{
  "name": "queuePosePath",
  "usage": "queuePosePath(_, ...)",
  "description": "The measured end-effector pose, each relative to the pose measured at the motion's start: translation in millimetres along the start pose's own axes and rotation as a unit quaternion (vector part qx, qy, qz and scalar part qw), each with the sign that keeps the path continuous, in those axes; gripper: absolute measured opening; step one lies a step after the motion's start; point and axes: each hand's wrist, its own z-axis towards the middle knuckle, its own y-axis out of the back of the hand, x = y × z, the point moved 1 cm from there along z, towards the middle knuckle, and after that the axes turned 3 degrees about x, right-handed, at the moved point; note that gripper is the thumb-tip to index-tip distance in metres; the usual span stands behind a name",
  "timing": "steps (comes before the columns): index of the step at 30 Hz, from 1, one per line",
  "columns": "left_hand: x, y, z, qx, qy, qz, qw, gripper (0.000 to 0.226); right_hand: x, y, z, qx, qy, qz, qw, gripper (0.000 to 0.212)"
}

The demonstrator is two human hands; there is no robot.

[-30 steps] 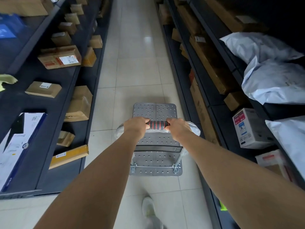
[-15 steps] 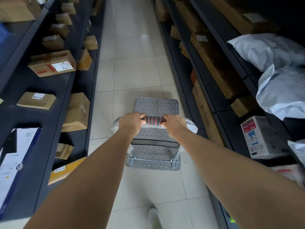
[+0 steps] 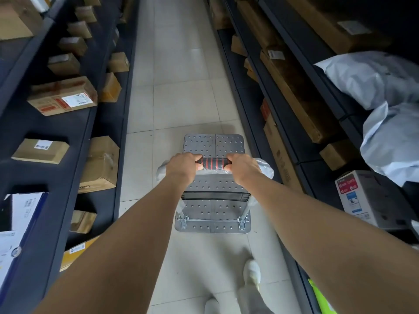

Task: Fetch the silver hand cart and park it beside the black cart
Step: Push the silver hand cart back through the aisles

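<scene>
Head view: your left hand (image 3: 182, 166) and right hand (image 3: 243, 168) each clamp the striped handle (image 3: 212, 163) of the silver hand cart (image 3: 213, 184), on the aisle floor (image 3: 181, 105) at twelve o'clock. Your fists hide the handle's ends; the deck (image 3: 229, 145) hides its wheels.

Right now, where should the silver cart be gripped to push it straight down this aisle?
Grip the padded bar, black with red rings, from the cart's near end, palms down, one hand each side of its middle. It runs crosswise to the aisle, so a spread hold steers between the shelves. The left hand and right hand grip it so.
</scene>
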Motion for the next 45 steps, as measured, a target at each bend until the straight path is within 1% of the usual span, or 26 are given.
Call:
queuePosePath(3, -10.9, 4.7, 8.0, 0.003, 0.012, 0.002, 1.000, 0.025, -9.6, 8.1, 10.7, -0.007, 0.008, -0.006, 1.000, 0.028)
queuePosePath(6, -23.8, 10.4, 22.7, 0.018, 0.014, -0.002, 1.000, 0.019, -19.6, 22.7, 25.8, 0.001, 0.020, -0.014, 1.000, 0.032)
queuePosePath(9, -35.7, 14.8, 44.3, 0.036, 0.016, -0.022, 0.999, 0.024, -31.8, 36.9, 42.3, -0.001, 0.034, -0.025, 0.999, 0.036)
queuePosePath(11, -46.0, 19.1, 57.0, 0.042, 0.015, -0.023, 0.999, 0.031, -41.5, 45.2, 53.8, -0.011, 0.043, -0.028, 0.999, 0.035)
queuePosePath(14, -61.7, 25.9, 77.8, 0.037, 0.016, -0.026, 0.999, 0.032, -56.5, 59.8, 74.9, -0.020, 0.049, -0.027, 0.998, 0.031)
queuePosePath(17, -76.5, 29.8, 99.5, 0.040, 0.018, -0.020, 0.999, 0.030, -68.8, 76.4, 95.8, -0.019, 0.054, -0.038, 0.998, 0.032)
queuePosePath(22, -98.5, 35.9, 132.6, 0.034, 0.033, -0.030, 0.998, 0.034, -86.1, 101.0, 128.2, -0.019, 0.061, -0.058, 0.996, 0.043)
queuePosePath(26, -109.3, 35.6, 155.5, 0.022, 0.049, -0.056, 0.997, 0.030, -95.6, 116.4, 150.5, -0.033, 0.073, -0.081, 0.994, 0.043)
queuePosePath(31, -111.8, 43.6, 180.7, 0.014, 0.042, -0.036, 0.998, 0.035, -93.2, 131.9, 175.9, -0.021, 0.077, -0.097, 0.992, 0.044)
queuePosePath(37, -102.0, 56.9, 206.1, 0.008, 0.051, -0.053, 0.997, 0.036, -81.4, 146.7, 200.5, -0.004, 0.090, -0.115, 0.989, 0.033)
queuePosePath(42, -83.8, 71.7, 230.0, 0.000, 0.049, -0.060, 0.997, 0.024, -62.4, 151.8, 223.1, -0.013, 0.083, -0.085, 0.993, 0.026)
queuePosePath(45, -70.7, 81.8, 246.5, -0.007, 0.054, -0.061, 0.997, 0.026, -48.1, 157.1, 239.1, -0.007, 0.082, -0.093, 0.992, 0.024)
